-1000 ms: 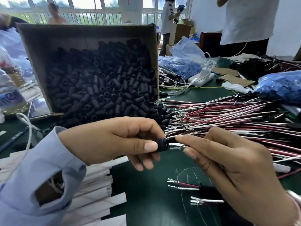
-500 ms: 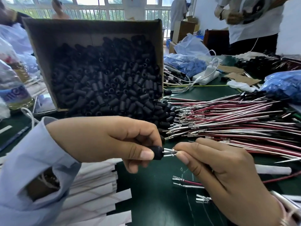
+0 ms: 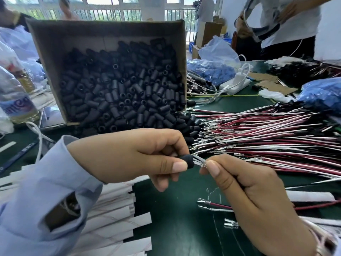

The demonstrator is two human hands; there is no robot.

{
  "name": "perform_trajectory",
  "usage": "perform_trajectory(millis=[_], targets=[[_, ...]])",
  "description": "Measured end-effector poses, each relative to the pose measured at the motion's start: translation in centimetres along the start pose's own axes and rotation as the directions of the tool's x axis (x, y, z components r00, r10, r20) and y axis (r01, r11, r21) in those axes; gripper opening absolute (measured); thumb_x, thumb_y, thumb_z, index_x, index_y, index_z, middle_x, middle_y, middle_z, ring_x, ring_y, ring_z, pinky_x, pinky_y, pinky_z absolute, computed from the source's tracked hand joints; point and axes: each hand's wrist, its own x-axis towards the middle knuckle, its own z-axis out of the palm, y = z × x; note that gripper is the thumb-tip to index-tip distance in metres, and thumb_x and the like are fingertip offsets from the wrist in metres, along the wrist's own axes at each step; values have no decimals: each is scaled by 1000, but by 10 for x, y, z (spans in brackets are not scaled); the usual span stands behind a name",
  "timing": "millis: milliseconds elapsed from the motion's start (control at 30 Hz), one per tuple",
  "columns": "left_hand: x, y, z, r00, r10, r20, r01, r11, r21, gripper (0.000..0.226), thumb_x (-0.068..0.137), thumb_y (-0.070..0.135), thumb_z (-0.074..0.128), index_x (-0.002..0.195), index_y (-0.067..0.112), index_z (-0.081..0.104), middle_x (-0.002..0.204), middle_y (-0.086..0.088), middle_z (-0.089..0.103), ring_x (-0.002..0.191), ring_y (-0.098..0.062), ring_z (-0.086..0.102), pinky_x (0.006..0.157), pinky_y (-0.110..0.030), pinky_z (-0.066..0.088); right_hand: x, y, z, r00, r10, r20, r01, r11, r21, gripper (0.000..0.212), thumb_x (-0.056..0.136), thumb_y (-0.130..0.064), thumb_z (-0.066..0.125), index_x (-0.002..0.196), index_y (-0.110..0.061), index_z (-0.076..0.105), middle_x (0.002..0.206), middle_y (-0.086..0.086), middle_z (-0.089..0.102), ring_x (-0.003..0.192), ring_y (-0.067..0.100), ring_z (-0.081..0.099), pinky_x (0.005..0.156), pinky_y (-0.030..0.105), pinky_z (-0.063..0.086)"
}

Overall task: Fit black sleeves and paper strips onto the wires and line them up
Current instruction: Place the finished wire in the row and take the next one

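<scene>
My left hand (image 3: 136, 154) pinches a black sleeve (image 3: 188, 160) between thumb and forefinger above the green table. My right hand (image 3: 254, 198) pinches the metal terminals of a wire pair (image 3: 200, 161) that pokes out of the sleeve's right end. A tilted cardboard box (image 3: 51, 45) full of black sleeves stands behind my hands. A heap of red and white wires (image 3: 267, 137) lies to the right. White paper strips (image 3: 118, 215) are stacked below my left hand.
Finished wire ends (image 3: 212, 204) lie on the table under my right hand. A bottle (image 3: 16, 100) stands at the far left. Blue plastic bags (image 3: 210, 70), a white charger (image 3: 238, 83) and a standing person (image 3: 287, 26) are at the back right.
The terminals have come further out of the sleeve's right end, and my right fingers now pinch their tips. Both hands have stayed close together.
</scene>
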Motion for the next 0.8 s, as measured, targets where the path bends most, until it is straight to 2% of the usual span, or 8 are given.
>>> perform_trajectory(millis=[100,300,467,600,700,800], targets=[[3,-2,4,997,30,-67,-29,999,13,9,85,31,63,90,24,65,73,11,68,67,-4,67,60,-18,53,0,-2,1,997,-18,-72,14,999,-49,33,95,-46,42,81,-27,65,52,-11,41,45,8,40,42,25,34],[3,5,6,994,53,-95,-50,998,38,11,84,30,61,95,29,63,76,16,68,70,0,67,62,-15,52,3,-2,-9,996,-68,-61,67,997,-32,29,96,-40,45,82,-27,67,56,-7,46,47,10,46,43,30,39],[5,7,8,988,89,-129,-69,986,149,12,83,33,60,95,31,61,74,20,65,68,2,65,62,-17,54,4,-1,-11,998,-44,-40,43,998,-41,33,95,-42,44,79,-25,67,57,-6,47,49,10,47,45,28,38],[8,13,10,990,77,-121,-47,971,235,14,83,35,60,93,25,58,73,8,66,65,-5,66,62,-22,56,7,-2,-9,999,14,52,-14,1000,-17,42,93,-49,40,80,-18,65,56,-9,45,49,9,45,47,23,33],[12,14,14,994,88,-59,-60,928,367,13,87,29,64,97,24,57,76,7,67,67,-7,65,63,-17,51,8,-1,-10,989,69,130,-70,998,2,39,85,-57,34,91,-31,62,55,-11,47,53,10,47,50,21,28],[14,14,18,995,85,-49,-59,917,395,14,87,38,62,94,26,61,72,9,68,67,-3,66,61,-11,47,7,4,-13,978,94,189,-95,995,-4,42,75,-61,30,106,-42,51,59,-10,51,58,10,50,54,23,31]])
